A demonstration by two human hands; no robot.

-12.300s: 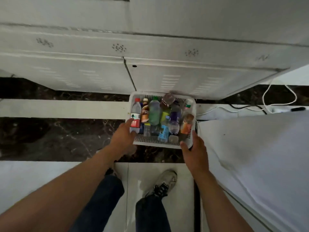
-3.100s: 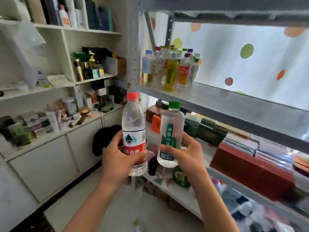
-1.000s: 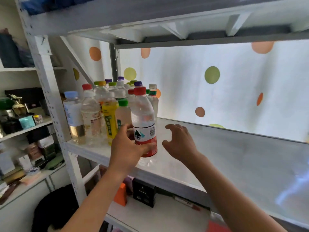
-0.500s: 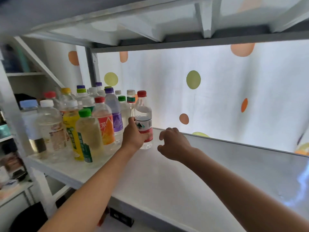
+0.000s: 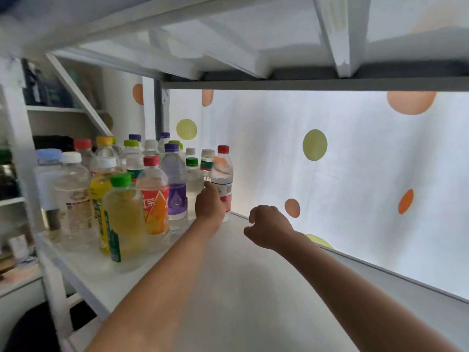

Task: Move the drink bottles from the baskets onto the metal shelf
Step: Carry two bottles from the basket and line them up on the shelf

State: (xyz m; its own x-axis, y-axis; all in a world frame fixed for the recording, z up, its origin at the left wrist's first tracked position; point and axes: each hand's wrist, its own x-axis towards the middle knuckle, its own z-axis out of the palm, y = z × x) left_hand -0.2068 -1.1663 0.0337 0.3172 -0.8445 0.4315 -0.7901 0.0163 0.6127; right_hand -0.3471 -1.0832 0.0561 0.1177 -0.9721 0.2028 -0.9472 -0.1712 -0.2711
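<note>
Bottles crowd the left end of the metal shelf (image 5: 253, 288), upright. At the back, near the dotted curtain (image 5: 355, 161), the left hand (image 5: 210, 205) grips the red-capped water bottle (image 5: 223, 179) — fingers curled round its lower half, its base on the shelf. The right hand (image 5: 269, 228) hovers just beside it, fingers loosely curled, holding nothing. To the right the shelf surface lies bare as far as its back edge.
</note>
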